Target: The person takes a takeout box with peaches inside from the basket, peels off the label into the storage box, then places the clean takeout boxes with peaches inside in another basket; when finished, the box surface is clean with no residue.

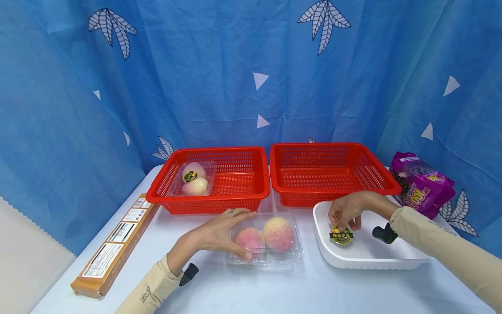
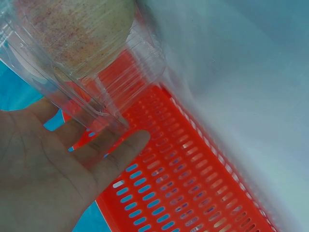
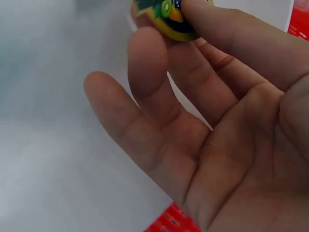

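A clear plastic fruit box (image 1: 296, 244) with two peaches, a pinkish peach (image 1: 251, 240) and a yellow-pink peach (image 1: 278, 234), sits on the table. My left hand (image 1: 221, 233) rests at the box's left side, thumb at the front and fingers toward the back. In the left wrist view its fingers (image 2: 118, 157) lie fairly straight along the box edge. My right hand (image 1: 348, 210) pinches a round black, gold and green sticker (image 1: 340, 236) between thumb and fingers, over the white tray (image 1: 376, 264). Close up, the right wrist view shows the sticker (image 3: 166, 14) with fruit pictures, partly hidden by the thumb.
Behind stand two red baskets; the left basket (image 1: 235, 200) holds a packed fruit box (image 1: 211, 174) bearing the same kind of sticker. The right basket (image 1: 333, 189) is behind the tray. A purple package (image 1: 425, 185) lies at right, a long brown carton (image 1: 113, 244) at left.
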`<state>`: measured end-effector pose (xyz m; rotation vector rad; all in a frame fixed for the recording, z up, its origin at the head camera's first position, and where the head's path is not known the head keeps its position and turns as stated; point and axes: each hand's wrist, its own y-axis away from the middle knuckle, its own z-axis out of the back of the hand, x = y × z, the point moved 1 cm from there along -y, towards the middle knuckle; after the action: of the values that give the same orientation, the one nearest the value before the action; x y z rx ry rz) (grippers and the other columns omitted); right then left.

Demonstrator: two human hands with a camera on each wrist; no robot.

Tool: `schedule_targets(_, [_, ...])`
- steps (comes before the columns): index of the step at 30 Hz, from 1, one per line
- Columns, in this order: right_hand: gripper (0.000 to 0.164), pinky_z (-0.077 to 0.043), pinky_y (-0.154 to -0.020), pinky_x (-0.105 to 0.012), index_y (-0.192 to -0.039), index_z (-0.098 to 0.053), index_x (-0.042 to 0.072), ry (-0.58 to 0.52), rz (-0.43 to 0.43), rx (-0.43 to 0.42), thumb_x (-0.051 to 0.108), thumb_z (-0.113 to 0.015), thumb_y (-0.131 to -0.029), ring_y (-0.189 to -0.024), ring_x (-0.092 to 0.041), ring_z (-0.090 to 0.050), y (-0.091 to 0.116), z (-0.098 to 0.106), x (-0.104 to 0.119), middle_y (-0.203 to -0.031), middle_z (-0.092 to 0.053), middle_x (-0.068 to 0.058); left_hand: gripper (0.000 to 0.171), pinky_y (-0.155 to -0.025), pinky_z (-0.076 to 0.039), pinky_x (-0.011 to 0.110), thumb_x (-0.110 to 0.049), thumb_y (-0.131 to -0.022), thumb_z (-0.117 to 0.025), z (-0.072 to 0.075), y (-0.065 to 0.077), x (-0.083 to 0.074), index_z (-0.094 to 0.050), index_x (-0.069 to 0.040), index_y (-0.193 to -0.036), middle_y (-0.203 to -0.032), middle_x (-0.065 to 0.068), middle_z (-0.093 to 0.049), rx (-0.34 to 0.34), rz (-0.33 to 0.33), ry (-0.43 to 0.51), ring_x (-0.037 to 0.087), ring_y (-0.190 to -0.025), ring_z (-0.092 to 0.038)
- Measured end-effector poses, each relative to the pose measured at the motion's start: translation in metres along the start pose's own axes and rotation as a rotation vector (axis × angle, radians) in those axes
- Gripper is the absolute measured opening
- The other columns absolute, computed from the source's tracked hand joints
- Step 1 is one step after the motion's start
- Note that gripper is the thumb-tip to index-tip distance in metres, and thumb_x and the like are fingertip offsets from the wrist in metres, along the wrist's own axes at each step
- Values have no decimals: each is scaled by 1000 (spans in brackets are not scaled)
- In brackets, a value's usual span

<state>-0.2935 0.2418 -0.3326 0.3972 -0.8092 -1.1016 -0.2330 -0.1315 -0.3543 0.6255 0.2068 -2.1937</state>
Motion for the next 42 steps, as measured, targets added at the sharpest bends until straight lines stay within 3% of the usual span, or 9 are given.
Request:
schedule_targets(14, [17,-52,-49,-25,-73,-58,15,108,15,-74,13,-73,-80,-46,-11,-54,-15,-14,-4,-64,-58,1,99,-102,-38,59,-66,-66,-74,0,1,0,-33,-33,-149,-152,-6,-32,2,9,12,25,-138,-29])
schedule_targets(22, [22,-55,-52,-35,-70,-61,13,273,-117,-193,24,-77,-79,-49,-18,-61,-8,-18,7,-58,-64,-6,99,-102,-37,60,-67,-66,-74,0,1,0,-32,-34,-149,-152,-5,-31,0,6,5,26,-139,-28])
schedule_targets(31, [18,-55,-55,-35,-68,-63,11,273,-96,-154,16,-70,-84,-48,-15,-56,-8,-24,11,-57,-64,-6,100,-101,-40,57,-66,-66,-74,1,1,-1,-33,-32,-150,-152,-6,-31,9,9,15,23,-136,-30])
schedule_targets(42, [21,-57,-60,-38,-79,-58,12,199,-115,-142,18,-79,-76,-58,-18,-57,0,-28,12,-68,-61,-5,99,-101,-40,56,-66,-66,-74,1,1,0,-33,-31,-150,-152,-6,-31,9,10,5,23,-136,-30])
